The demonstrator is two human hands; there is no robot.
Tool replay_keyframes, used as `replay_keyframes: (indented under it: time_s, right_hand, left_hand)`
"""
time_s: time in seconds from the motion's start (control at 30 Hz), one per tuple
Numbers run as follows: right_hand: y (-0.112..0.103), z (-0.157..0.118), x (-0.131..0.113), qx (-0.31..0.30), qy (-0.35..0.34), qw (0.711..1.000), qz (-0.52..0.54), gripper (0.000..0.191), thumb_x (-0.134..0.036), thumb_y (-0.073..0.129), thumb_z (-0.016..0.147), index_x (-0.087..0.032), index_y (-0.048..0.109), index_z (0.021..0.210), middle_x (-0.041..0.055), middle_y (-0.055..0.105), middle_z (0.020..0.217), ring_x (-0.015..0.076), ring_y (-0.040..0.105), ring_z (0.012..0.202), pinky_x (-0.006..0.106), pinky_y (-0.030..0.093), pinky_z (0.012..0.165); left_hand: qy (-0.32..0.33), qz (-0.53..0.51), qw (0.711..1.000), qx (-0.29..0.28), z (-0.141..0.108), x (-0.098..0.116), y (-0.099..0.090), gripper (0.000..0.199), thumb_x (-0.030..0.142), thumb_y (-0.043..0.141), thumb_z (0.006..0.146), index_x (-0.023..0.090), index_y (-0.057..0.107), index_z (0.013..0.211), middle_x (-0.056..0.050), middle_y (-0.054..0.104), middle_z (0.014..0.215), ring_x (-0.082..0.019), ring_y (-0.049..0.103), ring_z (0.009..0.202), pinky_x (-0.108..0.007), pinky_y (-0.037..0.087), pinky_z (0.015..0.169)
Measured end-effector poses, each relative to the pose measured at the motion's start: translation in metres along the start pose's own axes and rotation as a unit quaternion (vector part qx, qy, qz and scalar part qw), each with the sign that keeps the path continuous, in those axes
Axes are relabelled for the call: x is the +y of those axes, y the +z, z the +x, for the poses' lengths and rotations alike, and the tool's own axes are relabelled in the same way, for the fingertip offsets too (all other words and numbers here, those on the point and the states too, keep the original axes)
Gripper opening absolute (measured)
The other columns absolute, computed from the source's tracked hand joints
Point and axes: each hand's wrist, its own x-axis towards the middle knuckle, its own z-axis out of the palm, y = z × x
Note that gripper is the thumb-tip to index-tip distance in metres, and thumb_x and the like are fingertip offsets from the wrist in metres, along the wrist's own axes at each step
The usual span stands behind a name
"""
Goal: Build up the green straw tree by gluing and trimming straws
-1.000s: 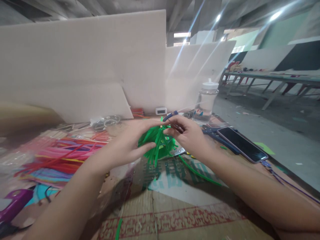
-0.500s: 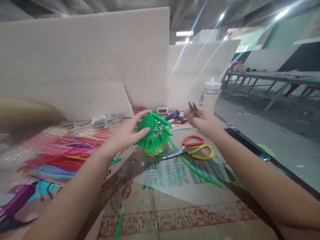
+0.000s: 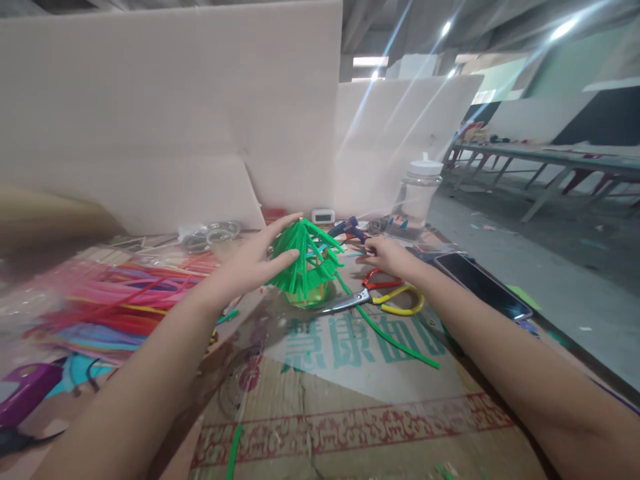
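My left hand (image 3: 265, 257) is wrapped round the left side of a small green cone-roofed model (image 3: 305, 267), thumb in front and fingers behind. The model stands on the cardboard-covered table. My right hand (image 3: 383, 257) is closed on dark tweezers, whose tips are hard to make out, low over the table behind the scissors. Red-and-yellow-handled scissors (image 3: 367, 297) lie with their blade beside the model's base. A long green strip (image 3: 390, 340) runs under them toward the front right. Behind my right hand lies a blue glue gun (image 3: 350, 229).
Coloured pipe cleaners (image 3: 135, 293) are heaped at the left, with a purple glue gun (image 3: 33, 393) nearer me. A bottle (image 3: 417, 200) and a phone (image 3: 483, 287) sit at the right. White boards (image 3: 170, 113) stand behind.
My right hand has come down from its raised position to near the table, with the tweezers now pointing left instead of up. My left hand keeps its hold on the model.
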Motion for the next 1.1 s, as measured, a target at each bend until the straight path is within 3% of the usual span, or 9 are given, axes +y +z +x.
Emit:
replay_keyframes:
  time_s: [0.1,0.17,0.23,0.33,0.43,0.57,0.73,0.97,1.1]
  right_hand:
    - [0.005,-0.001,0.002,-0.024,-0.037,0.999,0.008,0.033,-0.032,0.079,0.068,-0.020,0.072,0.097,0.0046,0.072,0.092,0.0185,0.061,0.081,0.028,0.044,0.073]
    - [0.000,-0.002,0.000,-0.012,-0.037,0.999,0.005,0.025,-0.033,0.074,0.074,-0.019,0.072,0.095,0.0068,0.072,0.099,0.0199,0.062,0.089,0.029,0.044,0.078]
    - [-0.010,-0.002,-0.001,0.018,-0.011,1.000,-0.008,0.020,-0.037,0.063,0.085,-0.018,0.070,0.083,0.0067,0.071,0.086,0.0197,0.060,0.081,0.030,0.042,0.073]
    - [-0.024,0.000,0.001,0.061,0.034,0.997,-0.028,0.037,-0.042,0.047,0.094,-0.018,0.062,0.071,0.0034,0.062,0.066,0.0181,0.055,0.066,0.030,0.037,0.063]
    - [-0.028,0.002,0.010,0.088,0.067,0.993,-0.036,0.044,-0.043,0.042,0.097,-0.018,0.059,0.066,0.0032,0.059,0.061,0.0183,0.056,0.065,0.029,0.037,0.062]
    - [-0.019,0.011,0.028,0.092,0.099,0.991,-0.025,0.019,-0.028,0.057,0.089,-0.015,0.068,0.098,0.0059,0.073,0.085,0.0185,0.065,0.078,0.027,0.047,0.071]
    - [-0.001,0.038,0.045,0.041,0.111,0.993,-0.009,0.043,-0.022,0.068,0.082,-0.014,0.064,0.125,0.0146,0.070,0.124,0.0251,0.068,0.107,0.033,0.051,0.091]
    - [0.030,0.077,0.050,-0.020,0.130,0.991,-0.028,0.042,-0.038,0.071,0.086,-0.014,0.065,0.120,0.0101,0.072,0.115,0.0243,0.069,0.101,0.039,0.054,0.090]
    - [0.033,0.076,0.053,-0.017,0.140,0.988,-0.067,0.037,-0.040,0.063,0.094,-0.014,0.062,0.120,0.0101,0.067,0.116,0.0220,0.066,0.101,0.043,0.054,0.089]
  left_hand:
    - [0.005,0.020,1.000,0.000,0.000,0.002,-0.001,0.067,0.050,0.054,0.094,0.025,0.035,0.153,-0.008,0.046,0.154,-0.031,0.049,0.136,-0.048,0.040,0.115]
    - [0.004,0.030,1.000,-0.001,0.000,0.003,-0.002,0.066,0.049,0.053,0.094,0.026,0.035,0.153,-0.007,0.047,0.153,-0.031,0.050,0.136,-0.047,0.040,0.116]
    - [0.003,0.030,1.000,0.000,0.000,0.003,-0.002,0.064,0.047,0.053,0.094,0.026,0.036,0.152,-0.007,0.047,0.153,-0.030,0.050,0.136,-0.047,0.040,0.116]
    - [0.007,0.016,1.000,0.001,0.000,0.001,-0.001,0.062,0.044,0.053,0.095,0.028,0.036,0.152,-0.005,0.046,0.154,-0.029,0.049,0.137,-0.046,0.040,0.116]
    - [0.009,0.009,1.000,0.002,0.000,-0.001,0.000,0.062,0.044,0.054,0.095,0.028,0.036,0.152,-0.005,0.048,0.153,-0.028,0.050,0.136,-0.046,0.041,0.115]
    - [0.019,0.024,1.000,0.006,0.001,-0.002,0.000,0.063,0.044,0.054,0.094,0.025,0.037,0.151,-0.007,0.051,0.150,-0.029,0.054,0.132,-0.045,0.042,0.114]
    - [0.037,0.028,0.999,0.008,0.002,-0.004,0.000,0.061,0.045,0.053,0.095,0.026,0.038,0.151,-0.007,0.054,0.147,-0.029,0.056,0.130,-0.047,0.041,0.115]
    - [0.050,0.039,0.998,0.014,0.001,-0.008,0.001,0.061,0.045,0.052,0.096,0.027,0.036,0.152,-0.008,0.051,0.150,-0.029,0.053,0.133,-0.046,0.042,0.113]
    - [0.048,0.048,0.998,0.016,0.001,-0.007,0.001,0.060,0.043,0.052,0.096,0.026,0.038,0.151,-0.008,0.053,0.148,-0.029,0.054,0.132,-0.047,0.042,0.114]
